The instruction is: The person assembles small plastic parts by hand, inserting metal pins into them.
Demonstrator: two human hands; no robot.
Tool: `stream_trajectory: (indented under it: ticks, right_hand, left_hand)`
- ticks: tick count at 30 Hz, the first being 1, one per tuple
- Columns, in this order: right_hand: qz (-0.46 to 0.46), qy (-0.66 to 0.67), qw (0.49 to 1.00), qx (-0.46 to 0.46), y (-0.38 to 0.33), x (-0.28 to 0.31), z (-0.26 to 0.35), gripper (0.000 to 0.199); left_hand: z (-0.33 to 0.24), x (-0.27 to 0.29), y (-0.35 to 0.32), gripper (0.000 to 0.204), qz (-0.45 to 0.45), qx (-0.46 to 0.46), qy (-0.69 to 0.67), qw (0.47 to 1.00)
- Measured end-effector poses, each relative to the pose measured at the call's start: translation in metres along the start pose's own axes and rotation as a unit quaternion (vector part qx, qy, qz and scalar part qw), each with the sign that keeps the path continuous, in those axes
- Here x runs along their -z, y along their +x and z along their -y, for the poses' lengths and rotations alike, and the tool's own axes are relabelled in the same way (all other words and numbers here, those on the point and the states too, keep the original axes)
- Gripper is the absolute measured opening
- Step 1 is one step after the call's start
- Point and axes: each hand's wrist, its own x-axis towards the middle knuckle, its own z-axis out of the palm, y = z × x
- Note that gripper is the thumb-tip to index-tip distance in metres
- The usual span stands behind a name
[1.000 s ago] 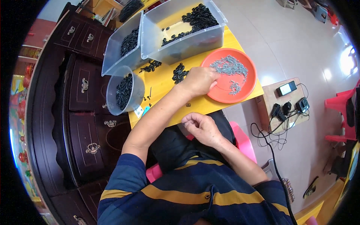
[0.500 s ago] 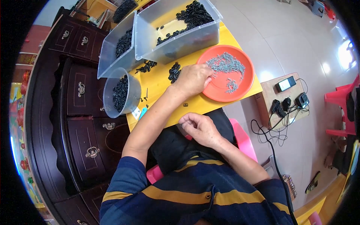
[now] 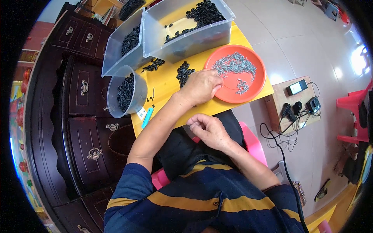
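Observation:
My left hand (image 3: 203, 86) reaches over the yellow table to the near left rim of an orange plate (image 3: 230, 96). Its fingers are closed together, and what they hold, if anything, is hidden. On the plate lie small grey screw-like pieces (image 3: 233, 64), in a larger heap and a smaller group. Beside my left hand is a small pile of black ring-like parts (image 3: 183, 73). My right hand (image 3: 210, 132) hovers above my lap by the table's front edge, fingers curled and thumb pressed in; its contents cannot be made out.
Two clear bins (image 3: 186, 47) (image 3: 110, 58) and a round clear tub (image 3: 138, 93) hold black parts. A turquoise-handled tool (image 3: 147, 117) lies at the table's left edge. Dark drawers (image 3: 83, 132) stand left. At right, a low box (image 3: 274, 112) carries a phone (image 3: 297, 87) and cabled devices.
My left hand has drawn back slightly toward me at the plate's rim. A small dark piece on the table is now almost hidden by my left wrist. My right hand has barely moved.

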Motion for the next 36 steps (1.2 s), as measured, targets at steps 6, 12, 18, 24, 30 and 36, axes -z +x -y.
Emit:
stream_trajectory:
  ticks: [6,12,18,24,30,36]
  right_hand:
    - [0.004,0.001,1.000,-0.005,0.001,-0.001,-0.002,0.014]
    - [0.016,-0.005,1.000,-0.012,0.001,0.000,0.000,0.014]
    - [-0.004,-0.004,1.000,-0.003,0.001,-0.001,-0.003,0.015]
    - [0.015,-0.014,1.000,-0.017,0.002,0.001,0.001,0.014]
    - [0.017,-0.023,0.999,-0.018,0.001,0.001,0.003,0.014]
    - [0.015,-0.019,1.000,-0.010,0.000,0.000,0.004,0.014]
  left_hand:
    - [0.000,0.000,-0.003,0.008,0.001,-0.031,-0.010,0.999]
    - [-0.002,0.000,-0.007,0.014,-0.016,-0.054,-0.025,0.998]
    - [-0.003,0.000,-0.007,0.014,-0.041,-0.065,-0.015,0.997]
    - [-0.006,0.000,-0.008,0.014,-0.026,-0.088,-0.022,0.996]
    - [-0.007,0.006,-0.010,0.023,-0.016,-0.088,-0.072,0.993]
    - [-0.006,0.003,-0.012,0.028,0.000,-0.101,-0.081,0.992]
